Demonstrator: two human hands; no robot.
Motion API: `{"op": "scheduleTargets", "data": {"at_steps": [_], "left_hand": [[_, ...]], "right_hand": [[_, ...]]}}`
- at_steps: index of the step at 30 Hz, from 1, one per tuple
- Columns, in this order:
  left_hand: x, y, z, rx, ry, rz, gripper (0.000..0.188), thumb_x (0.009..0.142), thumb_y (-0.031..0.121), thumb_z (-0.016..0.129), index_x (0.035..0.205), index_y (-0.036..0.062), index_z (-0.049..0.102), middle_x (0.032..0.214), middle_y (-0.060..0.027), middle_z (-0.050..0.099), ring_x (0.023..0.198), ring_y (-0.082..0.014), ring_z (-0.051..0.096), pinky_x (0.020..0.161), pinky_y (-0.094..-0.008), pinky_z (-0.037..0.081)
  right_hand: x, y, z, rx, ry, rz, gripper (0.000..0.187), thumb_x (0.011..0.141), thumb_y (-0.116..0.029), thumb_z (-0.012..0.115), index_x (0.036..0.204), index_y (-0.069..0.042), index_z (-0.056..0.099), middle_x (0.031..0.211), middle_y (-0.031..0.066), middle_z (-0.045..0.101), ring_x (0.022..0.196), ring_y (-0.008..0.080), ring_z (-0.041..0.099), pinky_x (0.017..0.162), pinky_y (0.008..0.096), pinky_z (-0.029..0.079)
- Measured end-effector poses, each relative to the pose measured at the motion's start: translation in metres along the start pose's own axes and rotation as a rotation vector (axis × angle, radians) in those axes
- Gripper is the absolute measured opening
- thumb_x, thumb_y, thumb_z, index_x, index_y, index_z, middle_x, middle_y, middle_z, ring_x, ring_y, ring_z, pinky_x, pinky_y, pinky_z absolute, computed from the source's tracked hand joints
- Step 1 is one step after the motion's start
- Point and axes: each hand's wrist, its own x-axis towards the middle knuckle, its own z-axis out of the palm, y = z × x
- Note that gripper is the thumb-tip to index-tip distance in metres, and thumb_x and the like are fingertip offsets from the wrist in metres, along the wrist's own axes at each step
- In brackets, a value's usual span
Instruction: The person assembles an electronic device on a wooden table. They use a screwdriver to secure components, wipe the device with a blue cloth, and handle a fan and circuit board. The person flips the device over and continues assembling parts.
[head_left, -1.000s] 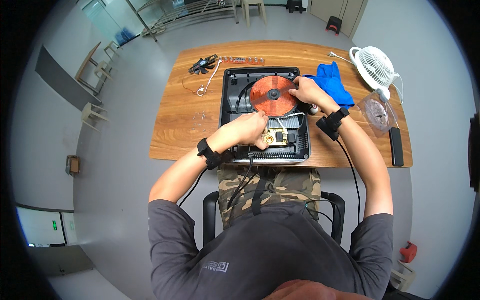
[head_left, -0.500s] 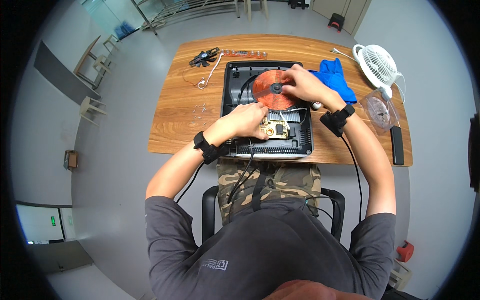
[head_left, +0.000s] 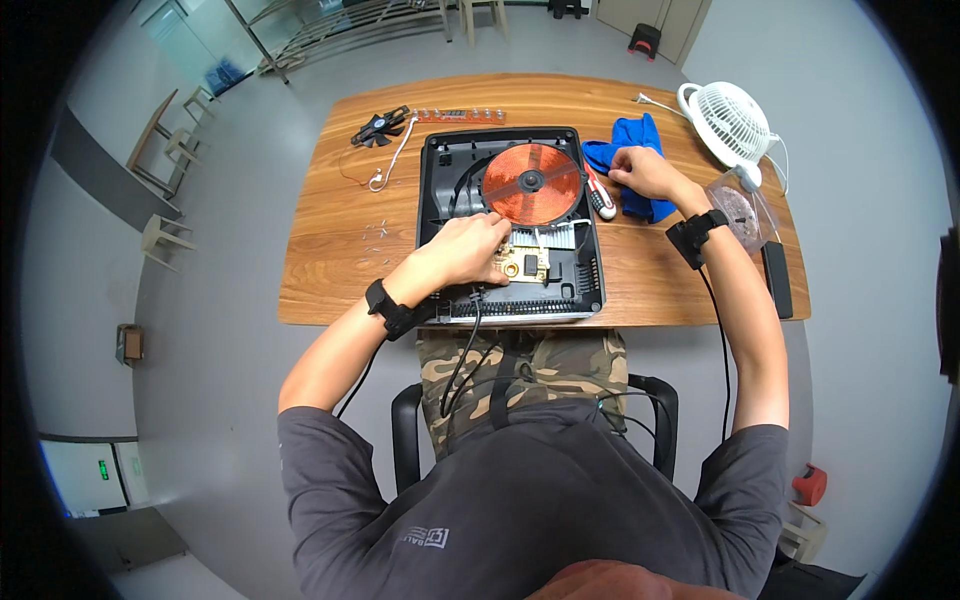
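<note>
An opened induction cooker base [head_left: 432, 200], black inside, lies on the table in front of me. A round copper coil [head_left: 530, 205] sits in its far part. Nearer me is a yellowish circuit board [head_left: 512, 268] with a finned metal heatsink [head_left: 560, 237] along its far side. My left hand [head_left: 468, 246] grips the left part of the board, thumb near, fingers far. My right hand [head_left: 650, 173] hangs over the blue cloth [head_left: 632, 132], its fingers loosely bent and nothing visible in them. A red-and-white screwdriver handle [head_left: 601, 198] lies beside it, next to the base.
At the far left are a small black fan [head_left: 380, 127] and a narrow strip board [head_left: 460, 116] with wires. Several small screws [head_left: 376, 232] lie left of the base. To the right stand a white fan [head_left: 732, 122], a clear plastic container [head_left: 740, 212] and a black box [head_left: 777, 280].
My right hand has left the coil and moved right, over the cloth, uncovering the coil and the screwdriver handle. My left hand stays on the board. The whole view has shifted slightly.
</note>
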Motion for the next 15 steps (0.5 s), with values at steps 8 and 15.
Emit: {"op": "scheduleTargets", "data": {"at_steps": [8, 15], "left_hand": [[-0.020, -0.006, -0.005, -0.122, 0.072, -0.007, 0.053, 0.083, 0.041, 0.078, 0.114, 0.0014, 0.062, 0.112, -0.0174, 0.066, 0.105, -0.0369, 0.065, 0.089, -0.0436, 0.053], [-0.054, -0.058, -0.030, -0.269, 0.242, -0.006, 0.016, 0.087, 0.008, 0.068, 0.101, 0.0010, 0.068, 0.099, -0.0144, 0.067, 0.094, -0.0338, 0.066, 0.083, -0.0409, 0.054]], "right_hand": [[0.002, -0.038, 0.015, -0.113, -0.178, 0.115, 0.038, 0.092, -0.040, 0.068, 0.096, -0.003, 0.068, 0.098, 0.0199, 0.074, 0.095, 0.0341, 0.070, 0.078, 0.0432, 0.054], [0.010, -0.046, 0.035, -0.346, -0.182, 0.185, 0.049, 0.087, -0.040, 0.069, 0.114, 0.001, 0.065, 0.108, 0.0232, 0.072, 0.102, 0.0383, 0.069, 0.087, 0.0463, 0.055]]}}
